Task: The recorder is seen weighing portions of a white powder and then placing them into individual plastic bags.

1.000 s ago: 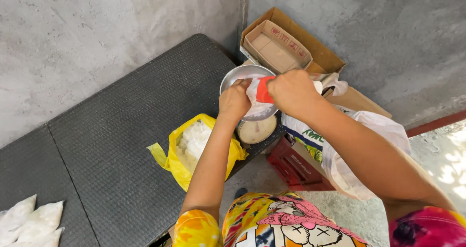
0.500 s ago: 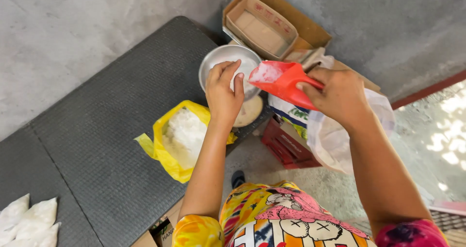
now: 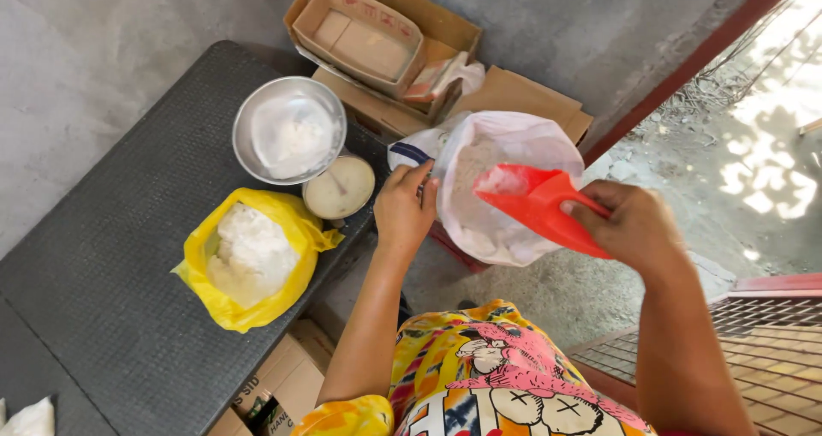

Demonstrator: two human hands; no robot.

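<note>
Red scoop (image 3: 535,203) in right hand (image 3: 629,226)

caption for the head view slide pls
Right hand holds red scoop over white sack; left hand grips its rim.

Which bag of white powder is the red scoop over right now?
The clear plastic bag on the right, held open by the left hand; the yellow bag lies apart on the mat.
</note>
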